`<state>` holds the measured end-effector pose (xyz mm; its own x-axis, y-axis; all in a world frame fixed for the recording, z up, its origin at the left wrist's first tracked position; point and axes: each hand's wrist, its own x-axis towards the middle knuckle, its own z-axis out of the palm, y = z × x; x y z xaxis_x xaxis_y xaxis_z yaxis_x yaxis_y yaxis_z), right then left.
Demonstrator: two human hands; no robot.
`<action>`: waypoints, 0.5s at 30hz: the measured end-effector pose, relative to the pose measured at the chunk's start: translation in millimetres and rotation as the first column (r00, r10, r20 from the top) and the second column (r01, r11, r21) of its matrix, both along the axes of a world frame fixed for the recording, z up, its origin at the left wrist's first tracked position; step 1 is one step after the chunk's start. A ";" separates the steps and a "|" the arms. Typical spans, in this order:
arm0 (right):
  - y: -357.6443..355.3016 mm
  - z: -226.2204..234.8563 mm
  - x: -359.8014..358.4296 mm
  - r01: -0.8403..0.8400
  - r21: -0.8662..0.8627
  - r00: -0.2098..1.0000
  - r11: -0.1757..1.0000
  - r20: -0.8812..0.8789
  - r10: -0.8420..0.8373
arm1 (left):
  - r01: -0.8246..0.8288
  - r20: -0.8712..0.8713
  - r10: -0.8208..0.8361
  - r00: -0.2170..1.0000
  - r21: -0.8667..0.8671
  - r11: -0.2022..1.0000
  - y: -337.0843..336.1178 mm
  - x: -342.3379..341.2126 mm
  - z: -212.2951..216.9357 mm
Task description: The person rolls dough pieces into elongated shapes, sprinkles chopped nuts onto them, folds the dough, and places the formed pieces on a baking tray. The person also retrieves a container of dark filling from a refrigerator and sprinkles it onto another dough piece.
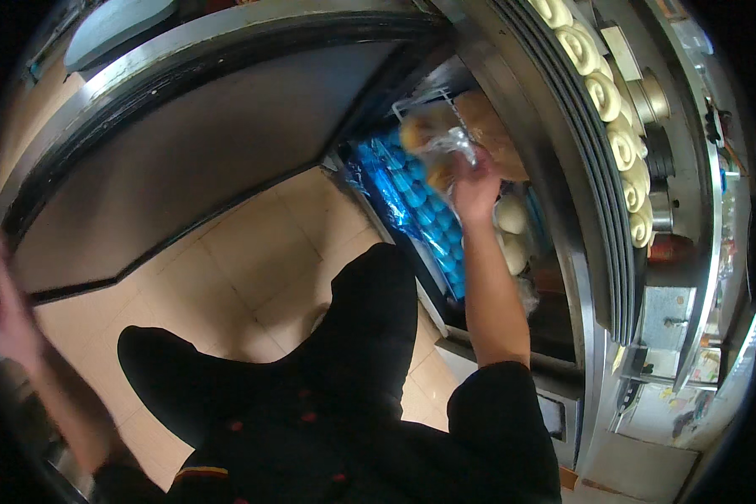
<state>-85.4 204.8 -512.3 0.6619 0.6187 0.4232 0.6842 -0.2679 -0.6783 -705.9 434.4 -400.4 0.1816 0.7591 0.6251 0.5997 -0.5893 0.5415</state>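
Observation:
My right hand [476, 186] reaches into an open undercounter refrigerator and is closed on the gathered neck of a clear plastic bag [458, 144]. Yellowish pieces show through the bag, blurred by motion. Beneath and left of it lie rows of blue rounded shapes [416, 197] under shiny film, perhaps an egg tray. Pale round items [511, 214] sit beside my right wrist, and a brown surface [496, 126] lies behind the bag. At the far left, my left hand [8, 298] is against the outer edge of the swung-out refrigerator door [202, 143], its fingers stretched out and partly lost at the dark rim.
Along the counter at the right, spiral dough rolls [605, 97] line stacked dark trays [584, 126]. Metal containers [651, 97] stand behind them. A white wire rack [424, 99] shows inside the refrigerator. Tiled floor [252, 252] lies between the door and my dark-clothed legs.

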 end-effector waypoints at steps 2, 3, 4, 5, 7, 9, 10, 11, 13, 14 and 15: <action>-10.1 13.6 -48.5 0.019 -0.102 0.999 0.995 -0.048 -0.024 | 0.408 -0.149 -0.416 0.897 -0.085 0.909 -68.1 80.4 -38.9; -7.7 27.0 -75.5 -0.007 -0.216 1.000 0.976 -0.020 0.003 | 0.544 -0.170 -0.567 0.806 -0.162 0.823 -93.6 124.6 -47.5; -3.5 30.6 -93.9 -0.134 -0.236 0.991 0.962 -0.030 0.130 | 0.584 -0.099 -0.632 0.769 -0.295 0.757 -108.6 161.9 -48.9; -1.3 30.4 -110.5 -0.254 -0.263 0.967 0.931 -0.043 0.252 | 0.574 -0.028 -0.624 0.781 -0.365 0.733 -118.1 189.7 -54.6; 3.7 24.8 -145.2 -0.442 -0.281 0.880 0.852 0.046 0.472 | 0.543 -0.031 -0.606 0.795 -0.409 0.733 -127.9 223.4 -68.1; 5.6 27.9 -182.7 -0.537 -0.355 0.832 0.765 -0.078 0.549 | 0.500 -0.189 -0.582 0.791 -0.348 0.793 -129.4 239.0 -78.6; 3.0 14.0 -185.7 -0.620 -0.410 0.773 0.669 -0.169 0.612 | 0.507 -0.237 -0.617 0.750 -0.393 0.767 -128.0 235.8 -85.4; 2.4 12.8 -182.3 -0.654 -0.373 0.746 0.658 -0.174 0.643 | 0.506 -0.283 -0.649 0.706 -0.440 0.742 -123.1 226.6 -95.6; 5.3 11.5 -165.5 -0.726 -0.287 0.682 0.624 -0.189 0.707 | 0.489 -0.280 -0.669 0.688 -0.502 0.713 -115.5 204.0 -112.1; 1.8 6.0 -128.5 -0.625 -0.280 0.779 0.729 -0.168 0.604 | 0.480 -0.234 -0.656 0.717 -0.517 0.709 -116.8 188.9 -115.3; 5.2 14.6 -97.4 -0.240 -0.444 0.946 0.863 0.093 0.311 | 0.465 -0.193 -0.635 0.748 -0.530 0.709 -119.1 173.1 -115.8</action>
